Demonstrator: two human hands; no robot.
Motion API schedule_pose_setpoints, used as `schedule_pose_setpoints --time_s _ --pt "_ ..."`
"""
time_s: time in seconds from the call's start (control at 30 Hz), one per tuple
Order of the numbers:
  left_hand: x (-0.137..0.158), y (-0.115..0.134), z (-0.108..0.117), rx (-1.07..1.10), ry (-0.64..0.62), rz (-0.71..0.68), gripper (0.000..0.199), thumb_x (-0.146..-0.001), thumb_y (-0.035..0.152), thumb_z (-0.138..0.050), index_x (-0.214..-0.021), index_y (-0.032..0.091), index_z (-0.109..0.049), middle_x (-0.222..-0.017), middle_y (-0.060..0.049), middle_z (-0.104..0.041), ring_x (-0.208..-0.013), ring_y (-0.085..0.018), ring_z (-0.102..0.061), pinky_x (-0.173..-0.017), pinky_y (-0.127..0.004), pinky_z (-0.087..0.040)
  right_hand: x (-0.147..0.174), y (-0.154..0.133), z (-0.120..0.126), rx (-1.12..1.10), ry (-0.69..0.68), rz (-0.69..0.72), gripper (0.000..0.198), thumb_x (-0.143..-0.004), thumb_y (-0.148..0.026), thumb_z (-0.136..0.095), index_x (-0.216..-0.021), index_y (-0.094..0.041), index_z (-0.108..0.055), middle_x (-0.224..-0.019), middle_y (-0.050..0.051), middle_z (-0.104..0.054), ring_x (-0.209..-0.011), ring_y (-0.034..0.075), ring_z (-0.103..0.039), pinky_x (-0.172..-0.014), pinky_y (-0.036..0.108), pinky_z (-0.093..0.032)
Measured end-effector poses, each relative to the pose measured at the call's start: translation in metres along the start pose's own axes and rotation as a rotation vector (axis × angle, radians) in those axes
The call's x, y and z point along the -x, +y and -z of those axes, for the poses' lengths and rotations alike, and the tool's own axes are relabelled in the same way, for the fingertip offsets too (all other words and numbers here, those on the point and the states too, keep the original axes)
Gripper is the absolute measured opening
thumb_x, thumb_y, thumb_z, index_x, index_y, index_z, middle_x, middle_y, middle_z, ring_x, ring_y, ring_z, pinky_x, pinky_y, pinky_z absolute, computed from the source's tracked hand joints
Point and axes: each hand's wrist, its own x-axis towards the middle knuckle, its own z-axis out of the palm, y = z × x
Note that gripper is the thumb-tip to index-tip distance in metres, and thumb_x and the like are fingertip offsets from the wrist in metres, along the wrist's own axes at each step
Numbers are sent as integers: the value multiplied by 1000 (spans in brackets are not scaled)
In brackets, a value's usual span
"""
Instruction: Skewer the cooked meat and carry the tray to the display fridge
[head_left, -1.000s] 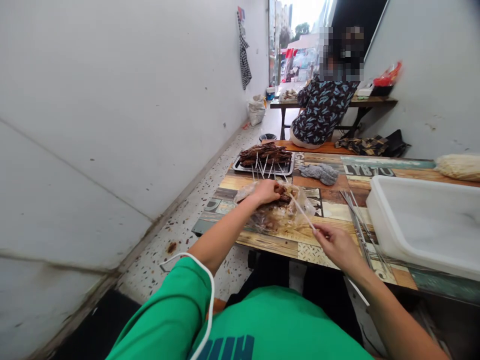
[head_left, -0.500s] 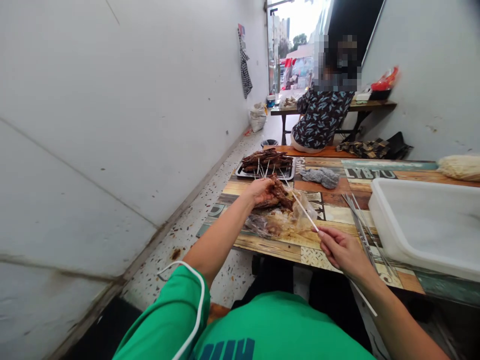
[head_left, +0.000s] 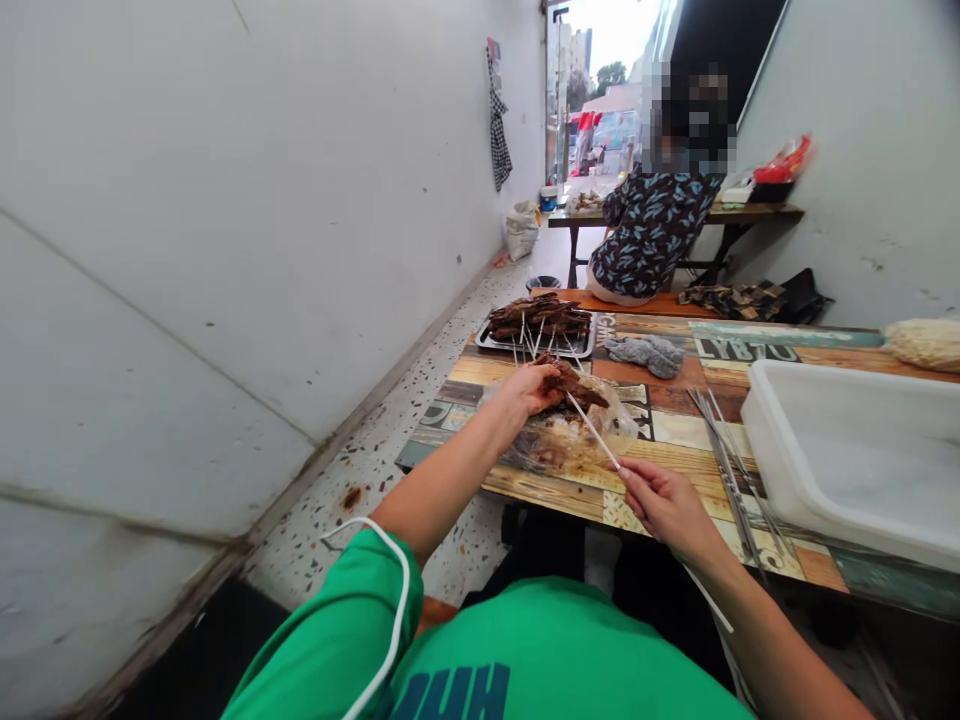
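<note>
Green shirt with dark blue lettering

Worn on your head, the camera looks forward and down across the patchwork table, from close behind its near edge. Your green shirt lies nearest, this side of the table; your left hand and right hand appear over the table, and the doorway shows well beyond it.

Counted: two hands; one white skewer between them; one metal tray and one grey cloth beyond them; one white tub to their right.
</note>
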Motion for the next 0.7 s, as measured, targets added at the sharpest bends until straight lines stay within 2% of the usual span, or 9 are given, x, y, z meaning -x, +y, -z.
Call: schedule_pose_setpoints --time_s 0.1,0.23,0.43,0.57,0.7 --pt "16 2 -3 87 62 -6 23 -76 -1 -56 -89 18 -53 -65 2 -62 -58 -11 -61 -58 -23 -55 4 -1 2 33 -18 13 75 -59 -67 -67 -105 -7 -68 -43 -8 -36 -35 6 -29 -34 22 -15" --pt "33 1 0 82 76 -30 24 -74 -2 -58 -88 17 -53 -72 0 -66 -64 -13 -65 -62 -26 -57 11 -3 4 52 -9 13 80 -58 -68 -68 -108 -6 -68 -43 -8 -36 -34 5 -28 -33 22 -15" --pt "35 2 11 -38 120 -144 32 -72 2 -66 -98 17 -54 -75 1 -66 -59 -12 -64 -61 -29 -56 13 -1 9 46 18 41 80 -60 -67 -68 -112 -6 -67 -44 -8 -37 -34 5 -27 -33 21 -15" --pt "29 7 8 -77 -4 -161 38 -75 2 -63 -108 18 -55 -72 2 -65 -57 -12 -64 -60 -28 -56 9 3 12 27 26 50 79 -62 -65 -67 -114 -5 -66 -43 -8 -38 -33 5 -28 -33 21 -16" --pt "18 9 2 -74 -121 -153 30 -79 3 -63 -106 16 -59 -72 0 -67 -57 -13 -65 -58 -26 -54 0 5 15 -13 54 54 81 -60 -65 -68 -114 -4 -65 -43 -8 -39 -34 5 -27 -34 20 -16"
